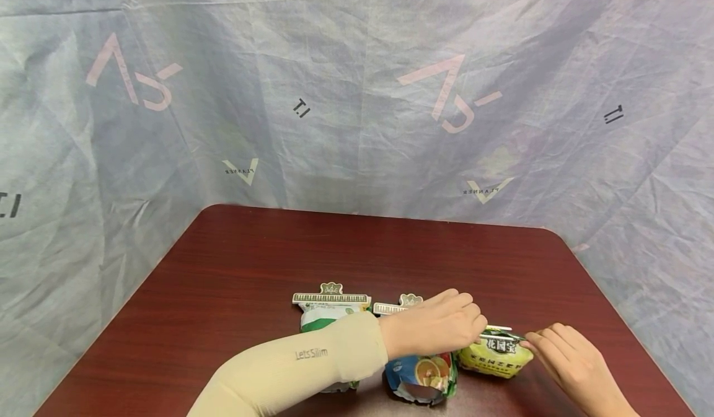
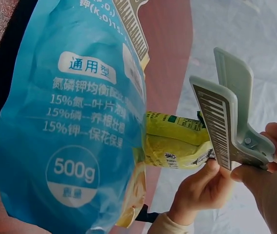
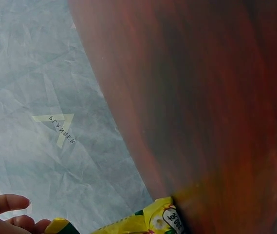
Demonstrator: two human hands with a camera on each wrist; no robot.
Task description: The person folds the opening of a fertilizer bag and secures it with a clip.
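Note:
My left hand (image 1: 437,325) pinches the handles of a wide bag clip (image 2: 216,119) with piano-key markings. In the left wrist view the clip's two long plates stand apart. They are at the top of a yellow bag (image 1: 495,362) with Chinese print; whether its edge lies between them I cannot tell. At that bag's right end, my right hand (image 1: 571,358) pinches the top corner between thumb and fingers. A blue bag (image 2: 70,126) marked 500g, with fruit pictures on its other side, stands left of the yellow one, partly under my left forearm.
Farther left is a white and green bag (image 1: 322,318), topped by a similar clip (image 1: 331,298) and partly hidden by my sleeve (image 1: 301,361). Another clip (image 1: 388,308) sits at the blue bag's top. The dark red table (image 1: 268,243) ends at a grey cloth backdrop (image 1: 357,95).

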